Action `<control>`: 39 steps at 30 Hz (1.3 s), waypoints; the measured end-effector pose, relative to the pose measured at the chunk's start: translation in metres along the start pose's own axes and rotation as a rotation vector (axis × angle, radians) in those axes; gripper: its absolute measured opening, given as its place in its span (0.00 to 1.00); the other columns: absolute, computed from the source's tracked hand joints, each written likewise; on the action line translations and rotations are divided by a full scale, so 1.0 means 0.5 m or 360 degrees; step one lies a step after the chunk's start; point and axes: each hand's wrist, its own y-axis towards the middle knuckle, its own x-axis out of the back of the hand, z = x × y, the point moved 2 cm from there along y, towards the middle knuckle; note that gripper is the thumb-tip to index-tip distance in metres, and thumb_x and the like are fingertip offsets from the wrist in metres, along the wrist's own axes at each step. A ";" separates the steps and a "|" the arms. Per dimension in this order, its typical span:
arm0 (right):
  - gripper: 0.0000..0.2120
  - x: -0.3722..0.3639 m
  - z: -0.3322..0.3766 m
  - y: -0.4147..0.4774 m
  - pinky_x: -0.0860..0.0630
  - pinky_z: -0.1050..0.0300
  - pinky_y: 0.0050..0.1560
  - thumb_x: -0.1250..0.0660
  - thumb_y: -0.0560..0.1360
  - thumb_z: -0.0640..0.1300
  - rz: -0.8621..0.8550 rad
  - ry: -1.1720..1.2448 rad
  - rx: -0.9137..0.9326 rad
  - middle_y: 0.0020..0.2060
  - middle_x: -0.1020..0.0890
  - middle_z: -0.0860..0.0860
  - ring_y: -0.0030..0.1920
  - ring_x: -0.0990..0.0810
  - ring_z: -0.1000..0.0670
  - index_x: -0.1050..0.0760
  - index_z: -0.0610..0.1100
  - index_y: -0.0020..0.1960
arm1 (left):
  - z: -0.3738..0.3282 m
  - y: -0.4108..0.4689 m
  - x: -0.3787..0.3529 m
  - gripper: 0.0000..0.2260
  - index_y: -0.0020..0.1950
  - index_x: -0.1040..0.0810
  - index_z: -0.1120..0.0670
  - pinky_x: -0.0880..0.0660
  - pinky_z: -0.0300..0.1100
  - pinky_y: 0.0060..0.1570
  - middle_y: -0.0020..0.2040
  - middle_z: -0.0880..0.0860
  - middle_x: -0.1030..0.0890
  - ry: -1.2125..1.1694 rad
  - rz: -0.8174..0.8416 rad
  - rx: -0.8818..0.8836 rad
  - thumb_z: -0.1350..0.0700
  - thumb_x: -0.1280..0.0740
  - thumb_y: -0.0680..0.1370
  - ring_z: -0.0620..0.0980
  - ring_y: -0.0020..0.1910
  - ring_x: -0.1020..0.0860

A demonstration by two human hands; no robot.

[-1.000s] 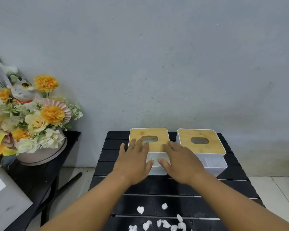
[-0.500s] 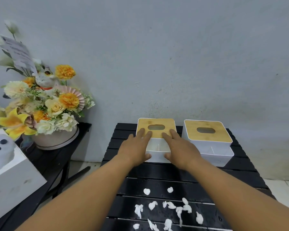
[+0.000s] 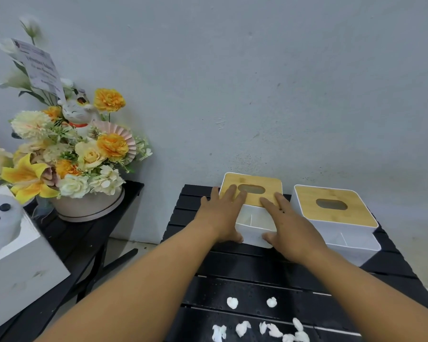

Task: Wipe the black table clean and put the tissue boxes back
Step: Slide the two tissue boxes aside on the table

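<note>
Nearest the camera, white tissue scraps (image 3: 257, 328) lie scattered on the front slats of the black bench (image 3: 232, 270), between the two forearms, so wiping looks not yet done. Further in, both hands sit on one box. The left hand (image 3: 220, 214) covers the left side of the left tissue box (image 3: 269, 184). Its fingers (image 3: 232, 193) are straight, slightly spread and flat on the bamboo lid beside the slot, with the thumb pressed to the near white wall at the corner. The right hand (image 3: 288, 228) mirrors it on the right side: fingers (image 3: 279, 201) straight on the lid, thumb against the near wall. Neither hand curls round anything, and it reads as a flat press plus thumb brace. Key relation: this box is dead ahead and under both hands, equally reachable. Its long axis seems to run away from the person, with the open compartment near and the lidded part far, close to the wall (image 3: 257, 82). Any lift or slide would likely go along that axis or off to the left. The right tissue box (image 3: 314, 214) stands just beside it to the right with a narrow gap between, untouched, laid the same way and nearer the right hand. Off to the left a separate side table (image 3: 89, 233) carries a white carton (image 3: 15, 262) and, behind it, a flower arrangement (image 3: 72, 156) with a cat figurine. Probable step: clearing the boxes so the bench can be wiped.
</note>
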 end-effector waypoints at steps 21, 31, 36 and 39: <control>0.36 -0.032 0.079 0.092 0.30 0.51 0.67 0.32 0.77 0.49 -0.0069 0.0555 0.0064 0.73 0.32 0.53 0.69 0.31 0.46 0.47 0.65 0.78 | 0.148 -0.034 -0.048 0.47 0.80 0.49 0.47 0.29 0.42 0.59 0.73 0.46 0.34 -0.1018 -0.0416 0.0323 0.45 0.24 0.70 0.49 0.65 0.29; 0.36 -0.044 0.175 0.174 0.28 0.49 0.66 0.32 0.78 0.49 -0.0099 0.0478 0.0168 0.70 0.30 0.48 0.67 0.29 0.44 0.48 0.62 0.79 | 0.253 -0.024 -0.032 0.47 0.80 0.48 0.49 0.32 0.43 0.61 0.72 0.49 0.32 -0.0963 -0.0480 0.0437 0.46 0.23 0.70 0.51 0.67 0.30; 0.35 -0.060 0.182 0.178 0.28 0.50 0.64 0.34 0.79 0.49 -0.0100 0.0455 0.0186 0.69 0.29 0.49 0.66 0.28 0.45 0.48 0.62 0.79 | 0.272 -0.022 -0.049 0.47 0.80 0.47 0.49 0.36 0.39 0.58 0.75 0.47 0.34 -0.0954 -0.0464 0.0429 0.46 0.22 0.70 0.49 0.70 0.33; 0.34 -0.062 0.181 0.177 0.28 0.49 0.64 0.34 0.79 0.49 -0.0090 0.0464 0.0191 0.70 0.30 0.49 0.65 0.28 0.45 0.48 0.62 0.79 | 0.274 -0.024 -0.052 0.47 0.80 0.48 0.49 0.35 0.39 0.59 0.75 0.47 0.35 -0.0937 -0.0467 0.0429 0.45 0.23 0.70 0.49 0.70 0.33</control>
